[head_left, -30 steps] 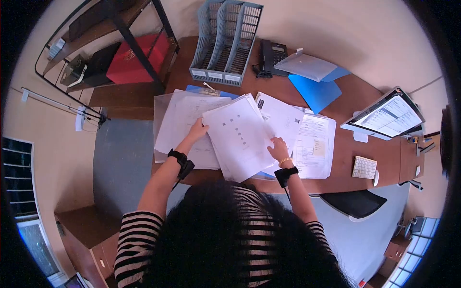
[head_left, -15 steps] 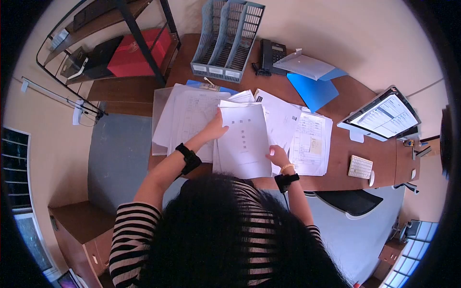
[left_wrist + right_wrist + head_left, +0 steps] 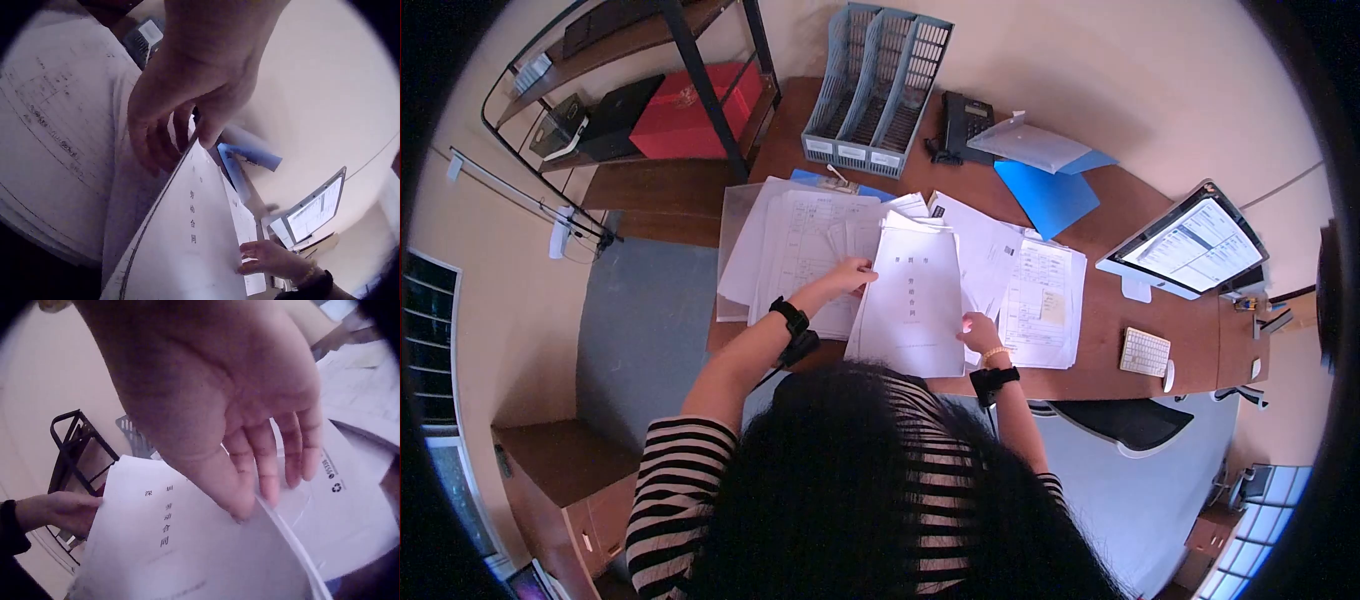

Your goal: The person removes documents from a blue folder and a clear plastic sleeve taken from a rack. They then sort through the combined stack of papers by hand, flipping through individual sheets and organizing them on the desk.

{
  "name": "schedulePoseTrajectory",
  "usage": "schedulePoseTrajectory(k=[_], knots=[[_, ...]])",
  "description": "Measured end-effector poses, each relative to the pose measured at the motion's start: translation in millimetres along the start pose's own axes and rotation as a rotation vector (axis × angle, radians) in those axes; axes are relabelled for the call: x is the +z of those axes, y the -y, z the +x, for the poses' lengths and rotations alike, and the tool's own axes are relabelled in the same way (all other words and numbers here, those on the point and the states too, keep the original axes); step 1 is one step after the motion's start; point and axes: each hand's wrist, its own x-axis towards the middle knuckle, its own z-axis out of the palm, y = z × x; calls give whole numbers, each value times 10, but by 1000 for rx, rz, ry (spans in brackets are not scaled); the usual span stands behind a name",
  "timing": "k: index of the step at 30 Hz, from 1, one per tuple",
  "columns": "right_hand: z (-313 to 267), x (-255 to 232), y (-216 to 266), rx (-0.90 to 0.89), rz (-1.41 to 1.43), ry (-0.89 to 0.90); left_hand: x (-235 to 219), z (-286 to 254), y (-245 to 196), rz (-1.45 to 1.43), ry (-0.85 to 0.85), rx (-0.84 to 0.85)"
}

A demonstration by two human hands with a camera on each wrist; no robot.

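Pinched at both sides: stack [image 3: 918, 345] is clamped between thumb and fingers of my left hand [image 3: 845, 278] on its left edge, and between thumb and fingers of my right hand [image 3: 981, 338] on its right edge, lower down. Both thumbs on the front page, other fingers at or behind the edges. Stack is right in front of me, over the near side of the desk [image 3: 1135, 200], cover page up, a column of printed characters down its middle. Can't tell if its bottom edge touches the desk. Beaded bracelet [image 3: 996, 351] on my right wrist, black straps on both.

Around the stack: loose sheets [image 3: 795, 240] overlapping on the left, partly under my left forearm; white packet [image 3: 350, 506] with a recycling mark behind and right of it; forms [image 3: 1040, 335] further right, yellowish note [image 3: 1053, 305] on them. Chair [image 3: 1130, 425] by the desk's near edge, to the right. Keyboard [image 3: 1146, 352] and mouse [image 3: 1169, 376] also right, mouse just beside keyboard.

Further back: blue folder [image 3: 1050, 195], then clear case [image 3: 1035, 145] next to the phone [image 3: 967, 128]. Monitor [image 3: 1185, 245] at right, screen lit. Grey rack [image 3: 870, 90] left of the phone. Far left, shelf [image 3: 615, 185] with a red box [image 3: 685, 115].
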Motion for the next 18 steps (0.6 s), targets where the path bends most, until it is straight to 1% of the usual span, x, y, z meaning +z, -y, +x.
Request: schedulePoseTrajectory(k=[2, 3, 5, 6, 7, 8, 9, 10, 11, 12, 14, 15, 16, 18], knots=[[-1, -23, 16, -5, -19, 15, 16, 63, 55, 122, 52, 113], [-10, -13, -4, -2, 5, 7, 18, 92, 62, 121, 52, 116], [-4, -17, -47, 0, 28, -3, 6, 156, 62, 566, 11, 460], [6, -31, -54, 54, 143, 35, 33, 117, 20, 566, 11, 463], [17, -46, -49, 108, 260, 73, 89, 12, -87, 433, 24, 499], [29, -51, -39, 107, 259, 70, 135, -91, -201, 301, 37, 533], [34, -60, -2, 149, 373, -34, 166, -201, -327, 301, 37, 535], [24, -93, 81, 191, 487, -138, 195, -320, -453, 254, 77, 571], [18, -157, 150, 145, 466, -170, 219, -414, -554, 206, 117, 604], [56, -149, 111, 146, 466, -170, 239, -467, -619, 206, 117, 604], [141, -126, 31, -62, 816, -209, 258, -553, -720, 106, 205, 663], [51, -329, 339, -40, 1037, -194, 258, -599, -776, 106, 204, 663], [42, -372, 357, -41, 1036, -192, 258, -645, -830, 110, 217, 680], [28, -463, 410, 25, 1136, -312, 257, -739, -915, 112, 224, 697]])
